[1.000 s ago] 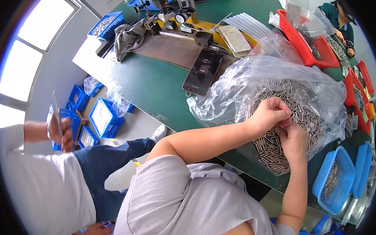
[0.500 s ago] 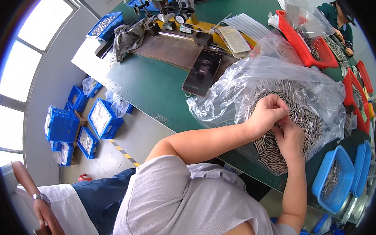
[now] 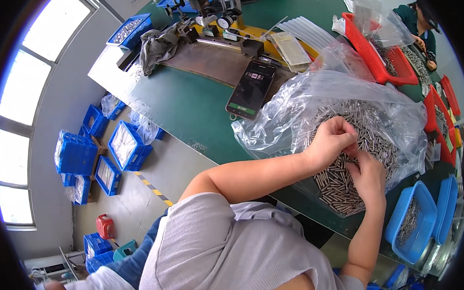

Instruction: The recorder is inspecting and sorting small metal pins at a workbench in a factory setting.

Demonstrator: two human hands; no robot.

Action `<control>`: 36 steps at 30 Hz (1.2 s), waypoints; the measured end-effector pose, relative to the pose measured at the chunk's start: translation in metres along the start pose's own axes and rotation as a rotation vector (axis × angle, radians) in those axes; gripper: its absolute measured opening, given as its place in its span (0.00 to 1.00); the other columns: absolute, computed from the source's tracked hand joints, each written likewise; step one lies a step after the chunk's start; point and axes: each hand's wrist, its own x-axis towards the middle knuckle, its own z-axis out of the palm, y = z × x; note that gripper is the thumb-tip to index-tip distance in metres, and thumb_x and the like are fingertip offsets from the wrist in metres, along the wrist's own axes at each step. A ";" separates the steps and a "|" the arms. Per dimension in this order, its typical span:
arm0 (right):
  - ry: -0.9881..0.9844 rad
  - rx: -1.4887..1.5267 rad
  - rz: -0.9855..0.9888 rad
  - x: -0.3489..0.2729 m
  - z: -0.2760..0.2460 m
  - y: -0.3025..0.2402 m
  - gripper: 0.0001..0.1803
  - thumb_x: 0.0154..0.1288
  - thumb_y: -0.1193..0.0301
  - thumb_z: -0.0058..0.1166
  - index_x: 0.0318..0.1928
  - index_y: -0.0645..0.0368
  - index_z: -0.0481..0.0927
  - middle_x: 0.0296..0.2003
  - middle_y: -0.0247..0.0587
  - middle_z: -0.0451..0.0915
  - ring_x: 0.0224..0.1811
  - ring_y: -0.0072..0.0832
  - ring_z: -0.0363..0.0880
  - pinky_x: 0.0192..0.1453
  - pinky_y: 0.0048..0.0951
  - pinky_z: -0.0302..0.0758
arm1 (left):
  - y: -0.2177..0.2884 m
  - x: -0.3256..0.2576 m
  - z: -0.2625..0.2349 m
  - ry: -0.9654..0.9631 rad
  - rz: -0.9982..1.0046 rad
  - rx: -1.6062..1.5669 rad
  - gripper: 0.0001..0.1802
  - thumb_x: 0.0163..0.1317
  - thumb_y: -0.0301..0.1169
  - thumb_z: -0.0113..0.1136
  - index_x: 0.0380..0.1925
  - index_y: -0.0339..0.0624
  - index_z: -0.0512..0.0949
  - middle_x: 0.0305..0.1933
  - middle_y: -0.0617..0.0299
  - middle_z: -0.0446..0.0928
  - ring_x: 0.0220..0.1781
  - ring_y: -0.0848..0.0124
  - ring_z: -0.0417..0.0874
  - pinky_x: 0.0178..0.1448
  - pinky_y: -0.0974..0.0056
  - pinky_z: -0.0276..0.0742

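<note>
A large heap of small silvery metal pins (image 3: 337, 192) lies on an opened clear plastic bag (image 3: 274, 118) on the green table. Over the middle of this heap my two hands almost meet. The thumb and bent fingers of my left hand (image 3: 333, 140) are pinched together, and what they hold is too small or hidden to make out. Just below and to the right, my right hand (image 3: 370, 176) has its fingers curled close to the left fingertips. Whatever lies in its grip is hidden too.
A phone (image 3: 251, 89) lies left of the bag, before a metal fixture with a dial gauge (image 3: 224, 23). Red baskets (image 3: 398, 79) of parts stand beyond, blue baskets (image 3: 410, 223) at right. A co-worker (image 3: 420, 29) sits far right; blue crates (image 3: 124, 146) stand on the floor.
My right hand has shifted slightly to the right, while my left hand stays in place. The phone's screen now shows a green bar. The person at lower left has mostly moved out of view.
</note>
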 end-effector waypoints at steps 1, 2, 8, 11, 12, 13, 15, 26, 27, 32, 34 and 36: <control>-0.037 -0.022 0.037 -0.001 -0.002 0.000 0.07 0.53 0.72 0.57 0.32 0.60 0.76 0.30 0.46 0.78 0.32 0.45 0.77 0.36 0.42 0.72 | 0.000 0.001 0.001 0.001 -0.002 0.008 0.03 0.58 0.23 0.53 0.30 0.36 0.70 0.27 0.59 0.75 0.29 0.74 0.76 0.36 0.70 0.73; -0.038 -0.022 0.037 -0.001 -0.002 0.002 0.07 0.53 0.72 0.57 0.32 0.60 0.76 0.30 0.46 0.78 0.32 0.45 0.77 0.36 0.42 0.72 | -0.001 0.001 0.001 0.002 -0.003 0.015 0.03 0.58 0.23 0.53 0.31 0.36 0.70 0.27 0.59 0.75 0.29 0.74 0.76 0.36 0.70 0.73; -0.023 -0.011 0.002 0.002 0.008 0.009 0.07 0.54 0.73 0.55 0.33 0.61 0.76 0.27 0.47 0.78 0.29 0.44 0.77 0.33 0.38 0.72 | -0.001 -0.001 0.000 -0.002 -0.012 0.011 0.04 0.58 0.24 0.54 0.31 0.36 0.70 0.27 0.59 0.75 0.29 0.74 0.76 0.36 0.70 0.74; 0.132 0.454 0.088 0.004 0.007 0.018 0.06 0.62 0.72 0.50 0.32 0.62 0.72 0.21 0.37 0.72 0.21 0.23 0.68 0.25 0.25 0.65 | -0.003 0.001 -0.002 -0.031 -0.004 0.029 0.04 0.58 0.24 0.54 0.31 0.36 0.70 0.27 0.59 0.75 0.29 0.74 0.76 0.36 0.70 0.74; 0.045 0.660 0.231 0.003 -0.001 0.020 0.06 0.64 0.71 0.48 0.33 0.61 0.71 0.20 0.30 0.67 0.20 0.17 0.63 0.24 0.19 0.60 | -0.004 0.001 -0.001 -0.032 -0.003 0.027 0.04 0.58 0.24 0.54 0.31 0.36 0.70 0.27 0.59 0.75 0.29 0.74 0.76 0.36 0.70 0.74; -0.046 0.867 0.374 0.002 -0.010 0.019 0.06 0.66 0.70 0.45 0.34 0.60 0.71 0.20 0.24 0.62 0.20 0.10 0.58 0.22 0.14 0.56 | -0.004 0.000 -0.001 -0.040 -0.025 0.045 0.05 0.58 0.25 0.54 0.31 0.36 0.70 0.27 0.59 0.75 0.29 0.74 0.76 0.36 0.70 0.74; -0.014 1.085 0.368 0.002 -0.006 0.015 0.06 0.67 0.69 0.44 0.36 0.58 0.70 0.20 0.21 0.59 0.19 0.07 0.52 0.20 0.12 0.49 | -0.005 -0.001 0.000 -0.047 -0.046 0.064 0.05 0.58 0.25 0.54 0.31 0.36 0.70 0.27 0.59 0.75 0.29 0.74 0.76 0.36 0.70 0.74; -0.022 1.054 0.455 0.002 -0.005 0.016 0.05 0.63 0.72 0.51 0.36 0.59 0.74 0.22 0.21 0.67 0.19 0.07 0.56 0.21 0.11 0.51 | -0.008 -0.002 0.001 -0.118 -0.112 0.053 0.06 0.58 0.24 0.55 0.31 0.34 0.69 0.26 0.60 0.74 0.27 0.75 0.75 0.33 0.72 0.73; -0.019 1.051 0.457 0.002 -0.005 0.016 0.05 0.63 0.72 0.51 0.36 0.59 0.74 0.22 0.21 0.67 0.19 0.07 0.56 0.21 0.11 0.51 | -0.009 -0.002 0.001 -0.122 -0.113 0.051 0.06 0.58 0.24 0.55 0.31 0.34 0.69 0.26 0.60 0.74 0.27 0.75 0.75 0.33 0.72 0.73; 0.241 0.425 0.078 0.000 -0.005 0.010 0.03 0.58 0.77 0.53 0.32 0.63 0.73 0.24 0.32 0.71 0.24 0.19 0.66 0.28 0.19 0.63 | -0.011 -0.002 0.001 -0.127 -0.068 0.263 0.05 0.58 0.22 0.55 0.30 0.33 0.69 0.26 0.60 0.75 0.26 0.76 0.75 0.31 0.73 0.73; 0.251 0.376 0.069 0.000 -0.011 -0.002 0.04 0.57 0.78 0.54 0.31 0.64 0.73 0.24 0.34 0.71 0.25 0.21 0.67 0.30 0.21 0.64 | -0.011 -0.002 0.001 -0.128 -0.076 0.255 0.05 0.59 0.22 0.55 0.30 0.33 0.70 0.26 0.60 0.75 0.26 0.76 0.75 0.31 0.73 0.73; 0.262 0.325 0.061 0.001 -0.013 -0.005 0.04 0.56 0.78 0.54 0.31 0.65 0.72 0.24 0.36 0.71 0.25 0.23 0.68 0.31 0.23 0.66 | -0.009 -0.001 0.001 -0.131 -0.082 0.247 0.05 0.59 0.22 0.55 0.30 0.32 0.70 0.26 0.60 0.75 0.26 0.76 0.75 0.31 0.73 0.73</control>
